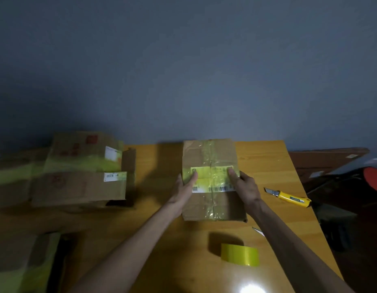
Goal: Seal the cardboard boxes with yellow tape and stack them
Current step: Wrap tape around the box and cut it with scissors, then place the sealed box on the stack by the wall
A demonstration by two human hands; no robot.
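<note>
A flat cardboard box [213,206] lies in the middle of the wooden table [153,229], with yellow tape along its centre seam and across a barcode label. My left hand [186,190] grips the box's left edge, thumb pressed on the taped label. On the right edge my right hand [244,187] holds the box the same way, thumb on top. A roll of yellow tape [240,254] stands on the table nearer to me. At the left sits a stack of taped boxes [82,174].
A yellow utility knife [289,197] lies with its blade out to the right of the box. Another taped box [25,265] sits at the near left corner. Past the table's right edge are dark objects and a red shape [373,178]. A grey wall rises behind.
</note>
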